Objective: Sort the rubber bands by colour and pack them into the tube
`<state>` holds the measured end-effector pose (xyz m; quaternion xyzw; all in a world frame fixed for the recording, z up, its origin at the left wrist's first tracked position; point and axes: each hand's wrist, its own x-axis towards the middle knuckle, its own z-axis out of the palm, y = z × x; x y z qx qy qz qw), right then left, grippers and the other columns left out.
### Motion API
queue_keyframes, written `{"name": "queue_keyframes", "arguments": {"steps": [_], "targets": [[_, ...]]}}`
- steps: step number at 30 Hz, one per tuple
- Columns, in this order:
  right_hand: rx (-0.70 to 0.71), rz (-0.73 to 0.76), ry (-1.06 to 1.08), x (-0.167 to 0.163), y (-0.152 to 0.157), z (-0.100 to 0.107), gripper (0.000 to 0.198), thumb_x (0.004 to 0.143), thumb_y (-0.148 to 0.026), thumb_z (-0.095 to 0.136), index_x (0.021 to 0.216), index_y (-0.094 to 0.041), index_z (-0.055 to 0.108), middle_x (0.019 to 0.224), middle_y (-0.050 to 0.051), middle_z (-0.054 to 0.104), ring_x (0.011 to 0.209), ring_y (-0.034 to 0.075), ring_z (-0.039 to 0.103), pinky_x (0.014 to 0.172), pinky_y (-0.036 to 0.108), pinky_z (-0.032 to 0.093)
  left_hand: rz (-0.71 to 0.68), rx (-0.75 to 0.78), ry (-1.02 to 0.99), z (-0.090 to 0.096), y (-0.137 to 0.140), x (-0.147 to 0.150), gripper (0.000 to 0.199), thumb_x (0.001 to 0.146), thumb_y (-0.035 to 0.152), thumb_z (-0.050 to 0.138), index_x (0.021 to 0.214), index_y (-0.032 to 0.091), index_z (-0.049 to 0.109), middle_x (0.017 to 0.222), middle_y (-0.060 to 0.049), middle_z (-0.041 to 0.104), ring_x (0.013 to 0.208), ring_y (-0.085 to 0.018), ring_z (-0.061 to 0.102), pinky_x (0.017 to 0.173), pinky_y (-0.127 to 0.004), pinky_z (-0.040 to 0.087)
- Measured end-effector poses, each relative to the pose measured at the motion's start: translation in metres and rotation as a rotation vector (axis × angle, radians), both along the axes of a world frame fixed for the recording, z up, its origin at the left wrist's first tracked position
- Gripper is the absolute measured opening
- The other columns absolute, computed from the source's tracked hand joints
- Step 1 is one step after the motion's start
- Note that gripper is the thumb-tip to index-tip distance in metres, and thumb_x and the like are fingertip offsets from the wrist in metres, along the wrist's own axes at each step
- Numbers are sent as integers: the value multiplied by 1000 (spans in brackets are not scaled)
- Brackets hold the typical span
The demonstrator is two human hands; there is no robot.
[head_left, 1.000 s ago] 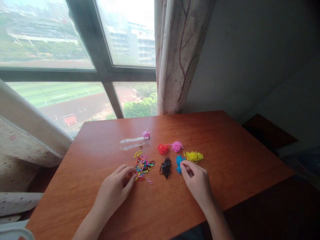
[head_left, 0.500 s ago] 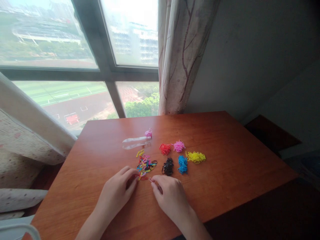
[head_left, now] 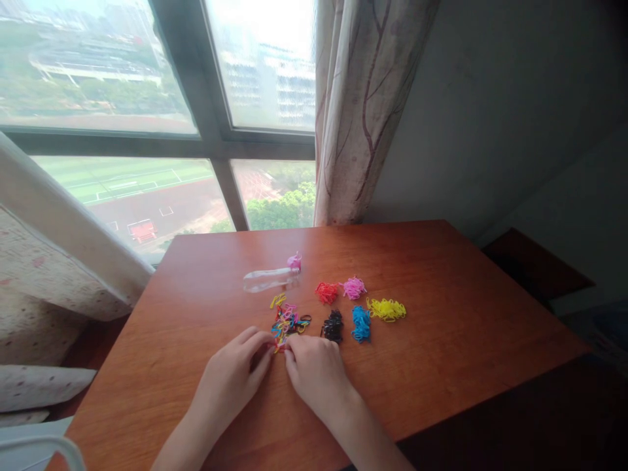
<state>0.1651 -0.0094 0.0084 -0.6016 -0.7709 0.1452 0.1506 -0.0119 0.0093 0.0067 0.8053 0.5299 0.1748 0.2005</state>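
A mixed pile of small coloured rubber bands lies on the wooden table. At its near left edge, my left hand has thumb and forefinger pinched by a bit of red rubber band. My right hand meets the pile's near right side, fingers bent and tips close together beside the left fingertips. What the right fingertips grip is too small and covered to make out. Sorted heaps lie to the right: black bands, blue bands, red bands, pink bands and yellow bands.
Behind the mixed pile, a clear plastic container with a pink top lies on its side. The brown table ends at a window with curtains. A white curved rail is at the lower left.
My right hand has moved left to the mixed pile, close against the left fingertips; the pink band seen at its fingertips no longer shows clearly. My left hand stays nearly in place.
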Motion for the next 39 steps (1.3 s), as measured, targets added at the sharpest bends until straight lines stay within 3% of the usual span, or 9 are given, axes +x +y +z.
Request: {"name": "queue_keyframes", "arguments": {"steps": [5,11,15,22,31,35,39], "targets": [[45,-28,74,11,3,8,9,88,-19,59,87,-25,64,78,-1,73,68,16,67,56,23,33,11,3,0,1,0,0,19,92,26,48,97,25,66,87,-1,67,76,-16,65,67,-23,48],[115,-229,41,56,40,25,13,88,-20,58,80,-24,67,65,-1,68,59,14,60,54,25,28,22,-16,33,0,-1,-1,19,93,27,46,98,25,65,89,-1,67,78,-17,66,67,-24,48],[29,-382,-88,79,71,32,15,90,-26,56,85,-26,70,73,1,70,68,16,62,55,25,28,31,-36,46,1,-2,0,21,94,28,44,99,26,64,93,-1,67,84,-18,67,70,-25,48],[-52,-422,-153,82,90,25,19,89,-27,54,88,-26,73,80,5,73,73,19,65,57,25,31,38,-48,47,2,-3,0,22,94,29,43,99,26,64,94,-1,68,85,-19,67,70,-26,48],[6,-398,-84,86,76,31,20,91,-27,52,90,-26,71,76,3,72,72,17,64,58,25,31,40,-39,41,0,-1,1,21,94,28,44,99,27,65,95,0,68,86,-18,67,71,-26,48],[92,-300,98,80,50,30,17,90,-24,54,87,-24,70,72,1,70,66,16,62,59,24,32,47,-36,51,0,-2,-1,21,94,30,44,97,27,64,93,0,68,84,-19,67,71,-26,48],[74,-167,188,62,14,22,16,90,-20,53,83,-23,67,66,-2,67,61,14,60,59,24,30,64,-47,63,0,-1,-1,19,92,31,47,94,26,65,88,0,68,80,-19,66,67,-26,47]]}}
